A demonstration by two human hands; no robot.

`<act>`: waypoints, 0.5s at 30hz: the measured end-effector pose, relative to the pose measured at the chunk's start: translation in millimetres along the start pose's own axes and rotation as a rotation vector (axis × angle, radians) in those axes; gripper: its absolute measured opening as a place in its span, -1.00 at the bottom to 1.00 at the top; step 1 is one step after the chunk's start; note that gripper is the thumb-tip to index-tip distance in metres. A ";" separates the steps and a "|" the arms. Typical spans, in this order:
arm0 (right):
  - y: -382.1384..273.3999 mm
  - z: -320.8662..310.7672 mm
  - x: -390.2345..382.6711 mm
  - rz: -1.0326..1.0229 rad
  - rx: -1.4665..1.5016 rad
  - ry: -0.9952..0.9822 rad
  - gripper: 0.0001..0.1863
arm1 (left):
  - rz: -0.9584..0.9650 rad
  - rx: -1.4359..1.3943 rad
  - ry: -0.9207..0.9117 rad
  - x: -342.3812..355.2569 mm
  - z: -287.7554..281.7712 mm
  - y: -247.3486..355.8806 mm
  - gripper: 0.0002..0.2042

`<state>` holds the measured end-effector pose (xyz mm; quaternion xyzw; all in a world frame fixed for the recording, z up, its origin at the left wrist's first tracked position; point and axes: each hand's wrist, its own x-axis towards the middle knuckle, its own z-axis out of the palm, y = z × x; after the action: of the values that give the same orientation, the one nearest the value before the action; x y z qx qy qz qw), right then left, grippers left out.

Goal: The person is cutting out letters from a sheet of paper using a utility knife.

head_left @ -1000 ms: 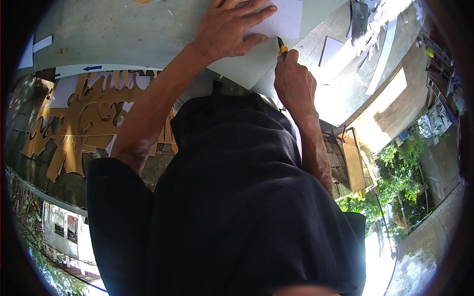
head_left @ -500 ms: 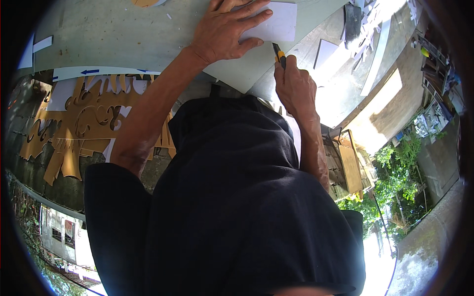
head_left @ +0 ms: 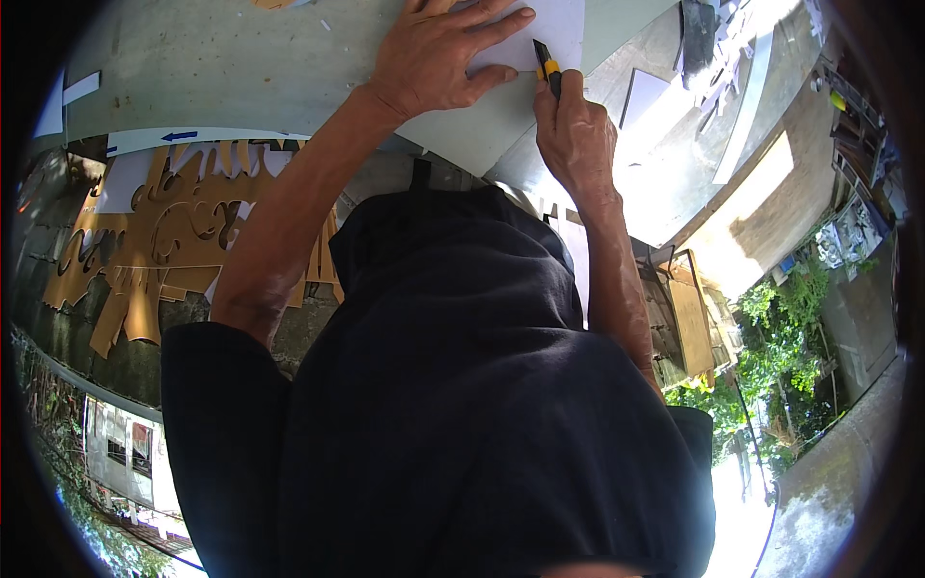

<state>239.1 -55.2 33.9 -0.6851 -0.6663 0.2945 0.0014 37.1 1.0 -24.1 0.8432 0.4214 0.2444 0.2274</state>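
My left hand lies on a white sheet at the top of the view, fingers spread and pressing it onto the grey-green board. The sheet's far part runs out of the picture. To its right, my right hand grips a utility knife with a black and yellow body. The dark blade points away from me and lies over the white sheet, near the left fingertips. Whether the tip touches the sheet I cannot tell.
Brown cut-out board scraps with curved shapes lie below the table's near edge at left. White offcuts and a dark strip are at upper right. A pale strip with blue arrows runs along the left edge. Green plants stand at right.
The utility knife and my right fingers have moved slightly farther from me, so the blade is now over the white sheet. My left hand stays spread on the sheet.
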 end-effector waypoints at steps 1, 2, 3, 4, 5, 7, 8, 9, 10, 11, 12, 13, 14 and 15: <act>-0.2 0.3 0.1 -0.001 0.001 0.000 -0.75 | 0.000 0.001 0.000 0.5 -0.5 0.1 -0.37; 0.0 0.6 0.1 0.006 0.004 0.002 -0.75 | 0.001 0.009 -0.008 1.0 -1.0 0.4 -0.37; 0.2 1.3 0.1 0.013 0.007 0.003 -0.75 | 0.002 0.016 -0.016 1.0 -1.3 0.4 -0.36; 0.4 1.3 -0.3 0.014 0.007 0.004 -0.75 | 0.003 0.015 -0.016 1.1 -1.5 0.6 -0.36; 0.7 1.5 -0.8 0.014 0.010 0.008 -0.75 | 0.002 0.018 -0.012 1.2 -1.6 0.8 -0.37; 1.6 2.5 -1.1 0.015 0.014 0.013 -0.76 | 0.002 0.020 -0.008 1.4 -2.0 0.9 -0.37; 2.3 3.2 -0.8 0.007 0.012 0.019 -0.76 | 0.003 0.012 -0.003 1.6 -2.5 0.8 -0.37; 2.9 3.9 -0.7 0.000 0.010 0.025 -0.76 | 0.004 0.005 0.001 1.8 -2.7 0.7 -0.37; 3.5 4.3 -1.0 0.000 0.010 0.025 -0.76 | 0.004 0.004 0.002 2.1 -2.6 0.5 -0.37; 4.1 4.9 -1.3 -0.011 0.014 0.030 -0.76 | 0.008 0.001 -0.001 2.4 -2.5 0.3 -0.36; 4.5 5.0 -1.3 -0.022 0.018 0.035 -0.76 | 0.011 -0.001 -0.005 2.8 -2.3 0.2 -0.36; 4.8 5.6 -1.1 -0.023 0.019 0.034 -0.76 | 0.010 0.000 -0.006 2.2 -2.3 0.4 -0.36; 5.2 6.1 -0.7 -0.012 0.020 0.028 -0.76 | 0.008 0.004 -0.004 1.7 -2.2 0.8 -0.36; 5.1 6.6 -0.5 0.000 0.021 0.022 -0.76 | 0.006 0.009 -0.002 1.0 -2.3 0.9 -0.36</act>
<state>241.1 -58.8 26.6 -0.6881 -0.6632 0.2939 0.0160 36.8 1.8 -21.5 0.8456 0.4199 0.2424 0.2235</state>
